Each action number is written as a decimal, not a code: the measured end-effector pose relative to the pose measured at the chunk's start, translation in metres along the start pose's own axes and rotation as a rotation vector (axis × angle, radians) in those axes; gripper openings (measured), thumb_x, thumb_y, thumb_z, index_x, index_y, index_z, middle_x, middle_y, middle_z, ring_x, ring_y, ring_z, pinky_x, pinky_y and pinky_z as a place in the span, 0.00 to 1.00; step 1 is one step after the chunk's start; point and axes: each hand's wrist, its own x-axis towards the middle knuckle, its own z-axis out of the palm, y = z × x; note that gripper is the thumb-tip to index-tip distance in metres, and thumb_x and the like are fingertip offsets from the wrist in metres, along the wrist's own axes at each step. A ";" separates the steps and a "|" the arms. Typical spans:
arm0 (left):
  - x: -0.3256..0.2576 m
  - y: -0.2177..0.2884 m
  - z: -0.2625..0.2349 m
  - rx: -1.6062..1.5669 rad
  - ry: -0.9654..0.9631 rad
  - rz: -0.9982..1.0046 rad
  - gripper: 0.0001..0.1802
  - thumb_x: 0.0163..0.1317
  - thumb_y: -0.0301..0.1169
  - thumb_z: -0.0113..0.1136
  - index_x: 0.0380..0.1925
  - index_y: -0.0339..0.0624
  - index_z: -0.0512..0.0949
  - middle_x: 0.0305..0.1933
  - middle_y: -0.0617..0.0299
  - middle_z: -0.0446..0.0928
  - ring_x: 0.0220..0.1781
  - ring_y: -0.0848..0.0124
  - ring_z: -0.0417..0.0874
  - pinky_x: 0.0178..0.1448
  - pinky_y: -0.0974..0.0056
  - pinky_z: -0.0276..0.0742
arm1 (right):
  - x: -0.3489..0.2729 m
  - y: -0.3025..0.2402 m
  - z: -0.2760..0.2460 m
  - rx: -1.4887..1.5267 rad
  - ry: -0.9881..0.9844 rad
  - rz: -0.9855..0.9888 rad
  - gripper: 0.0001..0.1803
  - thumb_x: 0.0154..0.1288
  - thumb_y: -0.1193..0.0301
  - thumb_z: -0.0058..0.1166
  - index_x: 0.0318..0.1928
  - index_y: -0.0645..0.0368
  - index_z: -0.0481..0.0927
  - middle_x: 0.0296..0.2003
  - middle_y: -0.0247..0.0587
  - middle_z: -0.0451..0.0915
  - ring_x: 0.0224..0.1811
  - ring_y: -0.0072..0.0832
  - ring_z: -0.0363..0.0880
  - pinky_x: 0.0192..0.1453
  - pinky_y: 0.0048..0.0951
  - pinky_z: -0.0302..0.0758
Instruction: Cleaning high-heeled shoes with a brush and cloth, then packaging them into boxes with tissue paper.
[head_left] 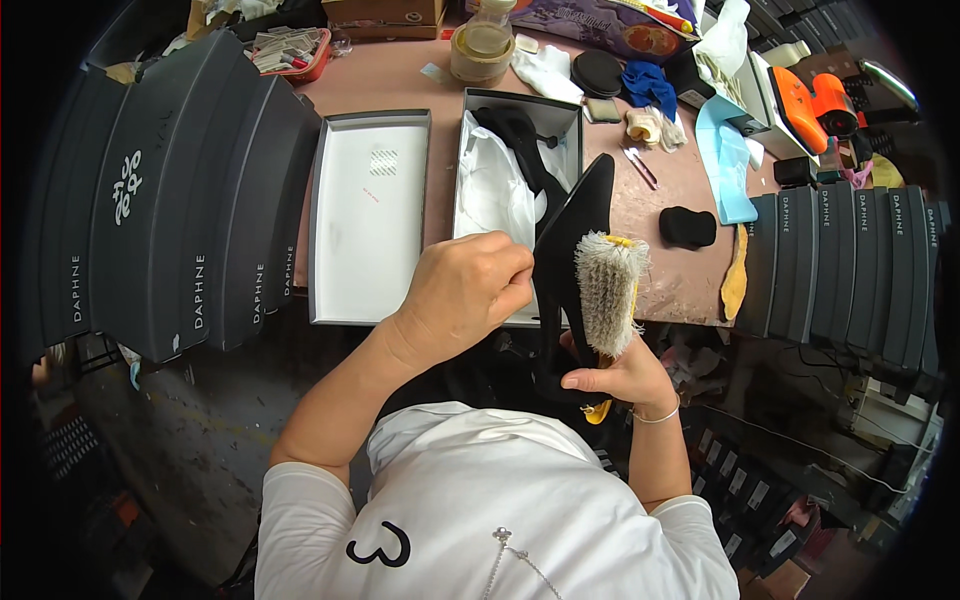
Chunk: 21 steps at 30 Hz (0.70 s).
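Observation:
My right hand (625,378) is wrapped round a brush (610,290) with pale bristles and a yellow handle. That same hand also seems to hold a black high-heeled shoe (578,215), its pointed toe upward, partly behind the bristles. Beside the shoe, my left hand (475,280) is closed with the knuckles up; whatever its fingers pinch, if anything, is hidden. Beyond the hands stands an open shoe box (520,97). White tissue paper (490,190) and another black shoe (520,145) lie in it. Left of the box lies its white-lined lid (370,240).
Dark shoe boxes stand stacked at left (215,200) and in a row at right (840,270). On the pink table (675,285) are a black sponge-like block (687,227), a blue cloth (650,88), a lidded jar (480,55) and a red basket (318,62) of small sticks.

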 end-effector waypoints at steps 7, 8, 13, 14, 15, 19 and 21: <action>-0.009 -0.021 -0.015 -0.044 0.117 -0.270 0.04 0.54 0.21 0.58 0.23 0.32 0.75 0.21 0.61 0.73 0.23 0.74 0.74 0.29 0.69 0.71 | -0.003 0.008 0.003 0.243 -0.078 -0.022 0.46 0.44 0.68 0.77 0.63 0.66 0.67 0.32 0.29 0.74 0.38 0.23 0.72 0.50 0.29 0.72; -0.013 -0.021 -0.024 -0.092 0.117 -0.350 0.07 0.57 0.23 0.59 0.23 0.33 0.75 0.21 0.63 0.72 0.23 0.77 0.73 0.28 0.70 0.69 | -0.003 0.010 0.001 0.300 -0.105 -0.038 0.45 0.46 0.68 0.75 0.64 0.67 0.66 0.29 0.27 0.72 0.37 0.24 0.71 0.53 0.32 0.72; -0.028 -0.012 -0.032 -0.383 0.126 -0.455 0.11 0.64 0.23 0.59 0.46 0.34 0.76 0.39 0.60 0.75 0.37 0.79 0.74 0.37 0.73 0.72 | 0.001 0.012 -0.001 0.427 -0.139 -0.055 0.53 0.45 0.61 0.75 0.69 0.67 0.61 0.25 0.27 0.67 0.32 0.20 0.67 0.48 0.29 0.69; -0.031 -0.012 -0.024 -0.496 0.229 -0.404 0.17 0.63 0.22 0.59 0.53 0.34 0.75 0.44 0.59 0.75 0.41 0.79 0.75 0.40 0.73 0.73 | 0.001 0.009 0.001 0.437 -0.135 -0.058 0.53 0.44 0.60 0.75 0.69 0.67 0.60 0.26 0.27 0.67 0.32 0.20 0.66 0.47 0.27 0.68; -0.037 -0.018 -0.018 -0.614 0.104 -0.433 0.34 0.60 0.20 0.62 0.67 0.36 0.62 0.57 0.57 0.70 0.53 0.74 0.73 0.50 0.71 0.74 | 0.001 0.006 0.001 0.447 -0.124 -0.067 0.54 0.44 0.59 0.75 0.69 0.67 0.60 0.26 0.27 0.67 0.32 0.19 0.66 0.45 0.25 0.67; -0.071 -0.012 0.029 -1.081 -0.053 -0.437 0.42 0.67 0.53 0.54 0.70 0.32 0.56 0.68 0.50 0.63 0.69 0.62 0.65 0.70 0.57 0.63 | 0.014 0.002 0.007 0.496 -0.130 -0.153 0.56 0.44 0.55 0.75 0.69 0.66 0.60 0.28 0.27 0.67 0.32 0.18 0.65 0.38 0.19 0.62; -0.078 0.002 0.044 -1.277 -0.122 -0.420 0.52 0.64 0.66 0.43 0.72 0.33 0.48 0.74 0.50 0.55 0.74 0.62 0.58 0.74 0.56 0.56 | 0.022 -0.010 0.016 0.492 -0.124 -0.180 0.56 0.44 0.55 0.75 0.69 0.66 0.59 0.28 0.27 0.67 0.33 0.18 0.65 0.38 0.19 0.62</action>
